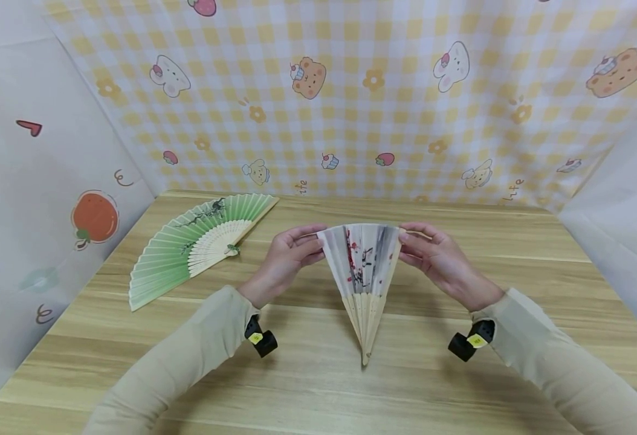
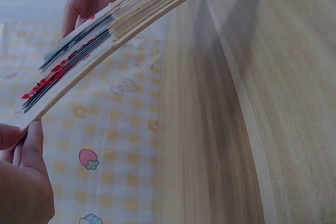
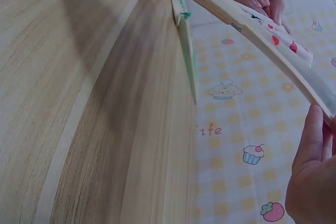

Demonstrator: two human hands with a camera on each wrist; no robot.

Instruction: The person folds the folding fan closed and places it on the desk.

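Observation:
A folding fan [image 1: 363, 260] with a white-grey leaf and red blossom print is partly spread above the middle of the table, its pale ribs meeting at the pivot toward the person. My left hand [image 1: 288, 257] pinches the upper left corner between thumb and fingers. At the opposite corner, my right hand [image 1: 433, 257] pinches the other outer edge. The left wrist view shows the fan's pleats [image 2: 68, 69] from the side, with thumb and fingers on the guard's tip. In the right wrist view the right fingers [image 3: 310, 145] touch the guard's end.
A green folding fan [image 1: 188, 254] lies spread on the wooden table [image 1: 318, 393] at the back left, a small green tassel near its pivot. Behind the table hangs a yellow checked cloth [image 1: 351, 121]. A white printed sheet [image 1: 52, 181] borders the left side.

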